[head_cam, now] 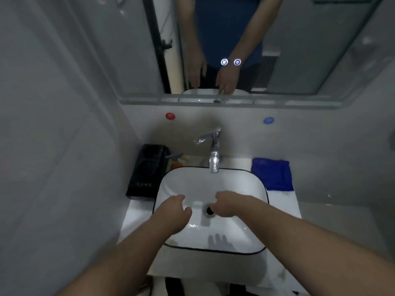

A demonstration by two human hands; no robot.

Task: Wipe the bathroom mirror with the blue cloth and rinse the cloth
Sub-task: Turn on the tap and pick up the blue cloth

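Observation:
The blue cloth lies folded flat on the counter to the right of the white sink, behind my right hand and apart from it. The mirror fills the wall above and reflects my arms. Both hands hover over the basin near the drain. My left hand holds nothing, its fingers loosely curled. My right hand also holds nothing, fingers curled downward. A chrome faucet stands at the sink's back; no water stream is visible.
A black box stands on the counter left of the sink, with an orange spray bottle beside it. Red and blue round caps sit on the wall. Two lit touch icons glow on the mirror. Walls close in on both sides.

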